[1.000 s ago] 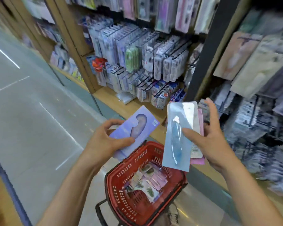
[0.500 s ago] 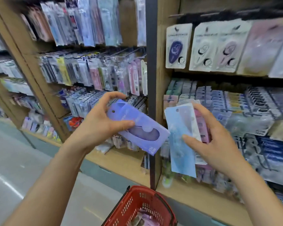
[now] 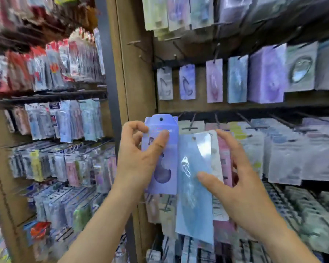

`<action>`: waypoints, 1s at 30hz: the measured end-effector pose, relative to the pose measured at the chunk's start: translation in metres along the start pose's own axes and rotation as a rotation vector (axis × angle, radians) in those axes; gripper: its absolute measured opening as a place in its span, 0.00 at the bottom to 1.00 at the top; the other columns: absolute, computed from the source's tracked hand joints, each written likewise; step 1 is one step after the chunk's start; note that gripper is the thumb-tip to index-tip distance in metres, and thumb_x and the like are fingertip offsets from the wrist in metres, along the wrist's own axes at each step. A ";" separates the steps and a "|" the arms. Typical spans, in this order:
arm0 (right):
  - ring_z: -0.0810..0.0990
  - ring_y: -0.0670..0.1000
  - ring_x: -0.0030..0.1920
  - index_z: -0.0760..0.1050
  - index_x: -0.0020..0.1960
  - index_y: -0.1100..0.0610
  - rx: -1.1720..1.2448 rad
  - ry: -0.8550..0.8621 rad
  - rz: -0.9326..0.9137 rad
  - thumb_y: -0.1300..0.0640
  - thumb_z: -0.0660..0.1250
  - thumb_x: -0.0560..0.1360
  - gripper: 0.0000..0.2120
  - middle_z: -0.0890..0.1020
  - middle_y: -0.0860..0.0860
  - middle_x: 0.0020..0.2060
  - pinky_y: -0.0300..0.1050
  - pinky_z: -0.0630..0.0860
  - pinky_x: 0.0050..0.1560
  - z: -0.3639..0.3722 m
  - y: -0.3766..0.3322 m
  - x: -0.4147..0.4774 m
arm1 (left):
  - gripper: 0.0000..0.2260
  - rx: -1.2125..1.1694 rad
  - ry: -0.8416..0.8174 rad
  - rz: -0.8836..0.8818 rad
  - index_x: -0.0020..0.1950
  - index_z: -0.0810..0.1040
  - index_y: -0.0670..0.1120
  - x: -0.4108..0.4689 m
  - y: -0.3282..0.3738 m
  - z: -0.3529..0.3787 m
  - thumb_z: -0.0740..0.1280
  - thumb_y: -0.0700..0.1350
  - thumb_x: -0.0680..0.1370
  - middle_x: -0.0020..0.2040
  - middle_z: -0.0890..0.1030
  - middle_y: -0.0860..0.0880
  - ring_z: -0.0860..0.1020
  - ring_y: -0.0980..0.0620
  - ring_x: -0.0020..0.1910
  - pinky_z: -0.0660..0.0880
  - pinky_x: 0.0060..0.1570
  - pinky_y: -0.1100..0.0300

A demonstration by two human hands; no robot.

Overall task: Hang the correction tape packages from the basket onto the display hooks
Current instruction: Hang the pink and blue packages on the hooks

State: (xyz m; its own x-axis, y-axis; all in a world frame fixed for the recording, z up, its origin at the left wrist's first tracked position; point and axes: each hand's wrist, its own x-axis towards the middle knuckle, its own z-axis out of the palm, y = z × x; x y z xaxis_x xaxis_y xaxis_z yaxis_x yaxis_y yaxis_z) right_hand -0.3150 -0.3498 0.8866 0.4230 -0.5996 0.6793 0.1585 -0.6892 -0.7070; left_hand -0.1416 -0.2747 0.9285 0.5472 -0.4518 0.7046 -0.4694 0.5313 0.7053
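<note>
The purple cardboard correction tape package (image 3: 162,158) stands upright at about 11 o'clock of centre, pinched between thumb and fingers of the left hand (image 3: 139,158) with its punched hole uppermost, probably so it can slide onto a black wire display hook (image 3: 191,121) just above. The right hand (image 3: 243,190) grips a blue glossy package (image 3: 193,186) fanned over a pink one (image 3: 225,160) behind (spares, kept ready). The basket is out of view.

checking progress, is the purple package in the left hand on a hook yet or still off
Off. The left hand holds the purple package upright before the shelf, and its hang hole at the top is empty, no hook through it.
</note>
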 end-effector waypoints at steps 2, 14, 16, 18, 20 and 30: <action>0.80 0.35 0.55 0.65 0.66 0.27 0.026 0.028 -0.028 0.56 0.75 0.70 0.35 0.78 0.29 0.59 0.31 0.76 0.50 -0.019 -0.006 0.016 | 0.22 0.131 -0.065 0.021 0.52 0.68 0.55 0.011 0.010 0.021 0.79 0.45 0.68 0.47 0.73 0.57 0.73 0.63 0.39 0.69 0.37 0.71; 0.81 0.36 0.50 0.57 0.68 0.27 0.035 0.064 -0.103 0.51 0.77 0.69 0.40 0.79 0.33 0.52 0.34 0.76 0.44 -0.089 -0.031 0.102 | 0.45 0.243 -0.154 0.061 0.78 0.55 0.56 0.086 0.042 0.075 0.78 0.41 0.69 0.68 0.69 0.56 0.74 0.54 0.60 0.74 0.51 0.70; 0.80 0.38 0.52 0.55 0.71 0.29 0.032 0.098 -0.095 0.50 0.78 0.67 0.43 0.78 0.34 0.55 0.38 0.75 0.49 -0.090 -0.030 0.119 | 0.43 0.303 -0.122 0.113 0.78 0.56 0.52 0.111 0.044 0.079 0.77 0.39 0.70 0.66 0.69 0.56 0.72 0.56 0.59 0.70 0.46 0.74; 0.80 0.37 0.51 0.57 0.68 0.30 0.041 0.112 -0.092 0.51 0.78 0.67 0.41 0.79 0.35 0.54 0.38 0.75 0.49 -0.087 -0.028 0.134 | 0.43 0.315 -0.117 0.128 0.78 0.55 0.51 0.133 0.041 0.082 0.77 0.40 0.70 0.70 0.68 0.54 0.71 0.55 0.62 0.69 0.54 0.66; 0.80 0.36 0.50 0.59 0.69 0.33 0.058 0.105 -0.079 0.53 0.79 0.67 0.41 0.78 0.34 0.54 0.38 0.75 0.49 -0.081 -0.023 0.145 | 0.45 0.315 -0.109 0.131 0.79 0.54 0.50 0.152 0.035 0.085 0.77 0.41 0.70 0.72 0.67 0.52 0.70 0.53 0.66 0.68 0.59 0.61; 0.78 0.27 0.43 0.67 0.56 0.35 -0.030 0.101 -0.078 0.57 0.79 0.68 0.29 0.80 0.26 0.40 0.22 0.71 0.35 -0.059 -0.005 0.184 | 0.49 0.294 -0.137 0.109 0.80 0.51 0.52 0.198 -0.002 0.080 0.79 0.45 0.68 0.74 0.65 0.52 0.69 0.50 0.69 0.70 0.65 0.55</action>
State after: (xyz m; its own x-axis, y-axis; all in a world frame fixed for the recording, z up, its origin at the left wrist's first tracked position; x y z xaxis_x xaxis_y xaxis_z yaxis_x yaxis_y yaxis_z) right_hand -0.2912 -0.4803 1.0268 0.3181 -0.5804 0.7496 0.1602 -0.7464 -0.6459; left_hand -0.0875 -0.4224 1.0728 0.3937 -0.5065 0.7671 -0.7107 0.3615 0.6035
